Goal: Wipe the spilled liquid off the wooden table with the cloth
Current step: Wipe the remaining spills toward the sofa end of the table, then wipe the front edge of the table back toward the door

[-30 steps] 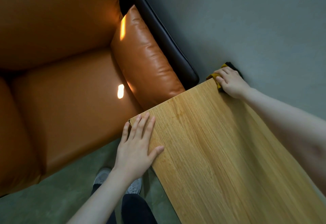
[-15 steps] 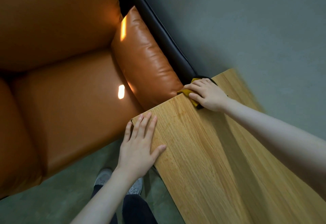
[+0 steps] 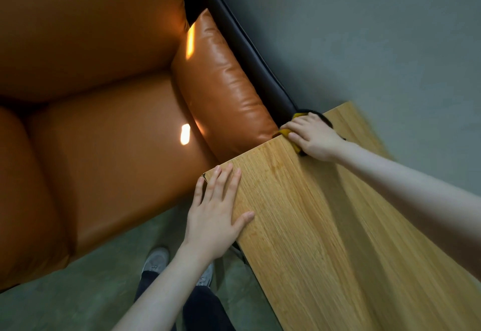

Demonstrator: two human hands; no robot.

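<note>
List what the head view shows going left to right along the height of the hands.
Orange sofa → left hand flat on the wooden table corner → yellow cloth → right hand pressing it → grey wall.

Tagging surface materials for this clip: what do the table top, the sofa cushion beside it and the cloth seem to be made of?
Table top: light wood or wood-look laminate, matte, with straight grain lines; which one is unclear. Sofa cushion: orange leather or faux leather, smooth with a soft sheen, creases and a stitched seam. Cloth under the right hand: soft yellow and dark fabric, mostly hidden, so the weave cannot be told.
</note>
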